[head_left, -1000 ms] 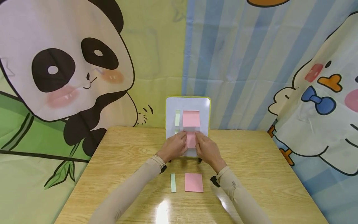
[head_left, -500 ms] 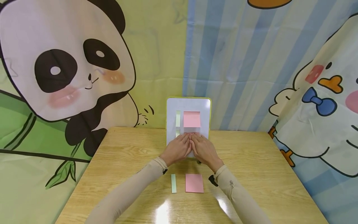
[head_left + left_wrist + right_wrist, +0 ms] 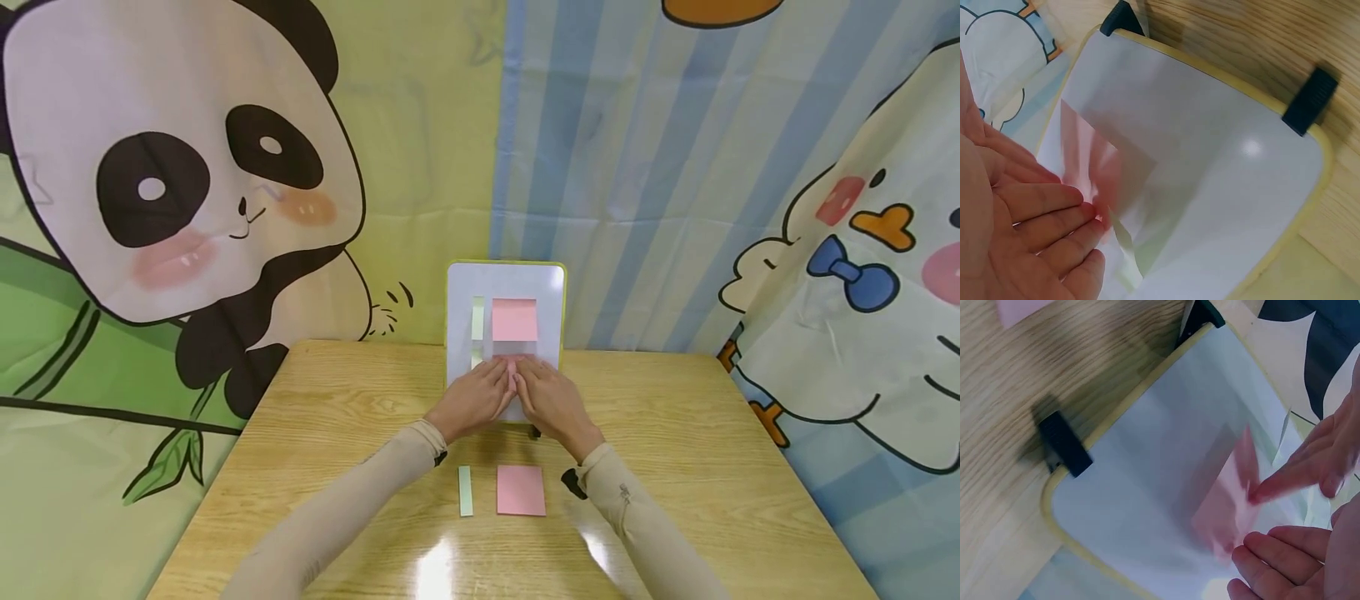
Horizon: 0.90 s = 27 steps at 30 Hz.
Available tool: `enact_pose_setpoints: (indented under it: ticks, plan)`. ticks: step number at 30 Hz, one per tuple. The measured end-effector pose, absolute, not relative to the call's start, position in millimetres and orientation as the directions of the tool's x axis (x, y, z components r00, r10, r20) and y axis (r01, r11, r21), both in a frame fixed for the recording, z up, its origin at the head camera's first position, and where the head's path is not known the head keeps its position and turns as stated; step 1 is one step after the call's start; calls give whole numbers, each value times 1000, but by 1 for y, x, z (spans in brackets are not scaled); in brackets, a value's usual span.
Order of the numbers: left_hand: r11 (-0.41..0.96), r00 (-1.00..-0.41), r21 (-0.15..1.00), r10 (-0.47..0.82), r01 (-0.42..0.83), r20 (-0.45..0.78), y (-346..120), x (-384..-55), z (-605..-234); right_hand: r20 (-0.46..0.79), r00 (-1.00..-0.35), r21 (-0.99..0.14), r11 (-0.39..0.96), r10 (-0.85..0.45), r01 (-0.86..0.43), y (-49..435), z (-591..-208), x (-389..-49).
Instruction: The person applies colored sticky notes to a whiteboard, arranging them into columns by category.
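A small whiteboard (image 3: 465, 279) with a yellow frame leans upright on black feet. Its upper part bears a pink sticky note (image 3: 514, 320), with a narrow pale green sticky strip (image 3: 477, 318) to the left. Below hangs a second pink note (image 3: 1088, 156), its lower part standing off the board. My left hand (image 3: 471, 402) and right hand (image 3: 552, 402) lay extended fingertips on this note's top edge, side by side. In the right wrist view, the right fingers (image 3: 1285, 550) are nearly straight at the pink paper. Most of the lower note is hidden by the hands in the head view.
On the wooden table (image 3: 360, 392) before the board lie a pink sticky pad (image 3: 521, 491) and a narrow green pad (image 3: 466, 491), between my forearms. Behind the table hangs a cartoon-printed cloth (image 3: 420, 167). A second green strip (image 3: 477, 358) shows left of the hands.
Both hands have gone from pinching the lower pink note's sides to pressing on its top edge with fingers extended. They came together in the middle, then drew slightly apart.
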<state>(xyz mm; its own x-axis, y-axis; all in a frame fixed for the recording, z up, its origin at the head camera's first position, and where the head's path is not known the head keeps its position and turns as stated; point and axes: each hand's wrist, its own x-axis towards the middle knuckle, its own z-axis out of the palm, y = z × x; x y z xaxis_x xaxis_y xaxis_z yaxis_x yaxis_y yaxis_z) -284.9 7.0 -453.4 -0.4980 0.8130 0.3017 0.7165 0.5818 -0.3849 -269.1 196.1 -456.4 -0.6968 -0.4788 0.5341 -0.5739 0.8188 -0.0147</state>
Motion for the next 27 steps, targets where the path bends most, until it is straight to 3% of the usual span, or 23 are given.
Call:
enact_pose_setpoints:
  ticks: [6,13,23,27]
  plan:
    - [557,-450,-429,830,711,330,9,-287,-453,544,-692,-27,815,-474,-579,191,-457,-275]
    - [638,-542,-297,765,711,346,6,-288,-451,506,-776,-130,857,-376,-499,206,-458,-273]
    - [658,-560,-271,746,703,360,3,-287,-449,551,-752,-134,851,-362,-508,214,-455,-270]
    - [661,-565,-208,734,721,376,-1,-285,-443,587,-726,-125,846,-358,-518,218,-453,-268]
